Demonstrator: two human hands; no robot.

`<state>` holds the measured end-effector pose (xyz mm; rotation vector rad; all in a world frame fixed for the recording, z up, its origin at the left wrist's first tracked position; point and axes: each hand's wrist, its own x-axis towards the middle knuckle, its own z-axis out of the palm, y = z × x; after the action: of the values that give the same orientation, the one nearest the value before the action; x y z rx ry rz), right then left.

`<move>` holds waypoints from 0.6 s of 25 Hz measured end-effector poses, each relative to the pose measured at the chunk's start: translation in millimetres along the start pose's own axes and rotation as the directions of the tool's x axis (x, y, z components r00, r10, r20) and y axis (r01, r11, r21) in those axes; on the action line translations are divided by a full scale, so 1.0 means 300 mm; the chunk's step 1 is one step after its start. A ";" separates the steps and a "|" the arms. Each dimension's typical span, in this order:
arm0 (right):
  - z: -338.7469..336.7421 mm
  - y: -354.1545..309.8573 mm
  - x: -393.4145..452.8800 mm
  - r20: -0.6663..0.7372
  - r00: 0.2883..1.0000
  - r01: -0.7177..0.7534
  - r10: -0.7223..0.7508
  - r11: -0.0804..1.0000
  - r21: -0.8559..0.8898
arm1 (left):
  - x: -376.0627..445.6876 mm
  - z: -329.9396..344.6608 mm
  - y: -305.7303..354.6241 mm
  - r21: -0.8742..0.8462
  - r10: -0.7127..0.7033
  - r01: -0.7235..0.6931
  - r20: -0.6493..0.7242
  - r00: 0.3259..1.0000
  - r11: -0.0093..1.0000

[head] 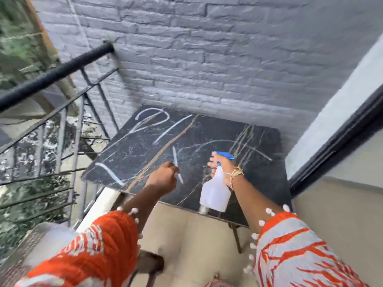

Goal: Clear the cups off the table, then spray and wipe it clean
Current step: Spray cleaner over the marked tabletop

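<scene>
A black marble table point(132, 154) with white and tan veins stands against the brick wall, and I see no cups on its top. My right hand point(224, 164) grips the neck of a white spray bottle point(215, 191) with a blue trigger head. It holds the bottle above the table's near right part, its body hanging toward me. My left hand point(162, 177) hovers over the table's near middle with its fingers curled into a loose fist, and I see nothing in it. The view is motion-blurred.
A black metal railing point(51, 79) runs along the left, close to the table's left edge, with greenery below. The grey brick wall point(207, 59) is behind the table. A dark-framed wall ledge point(331, 146) borders the right. A dark seat point(149, 264) sits by my legs.
</scene>
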<state>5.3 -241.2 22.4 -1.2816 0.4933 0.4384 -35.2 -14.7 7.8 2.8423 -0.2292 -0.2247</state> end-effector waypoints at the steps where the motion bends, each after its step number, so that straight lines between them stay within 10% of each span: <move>1: -0.057 -0.028 0.015 -0.018 1.000 0.007 -0.008 1.000 -0.006 | 0.044 0.007 0.045 0.001 0.013 -0.013 -0.001 1.000 1.000; 15: -0.445 -0.229 0.271 -0.143 0.987 -0.068 0.075 0.996 0.052 | 0.501 0.076 0.332 0.038 0.074 -0.077 0.083 0.994 0.996</move>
<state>96.9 -383.9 2.1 -1.2584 0.6705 0.3929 94.1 -141.8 -4.7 2.8609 -0.3613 -0.3236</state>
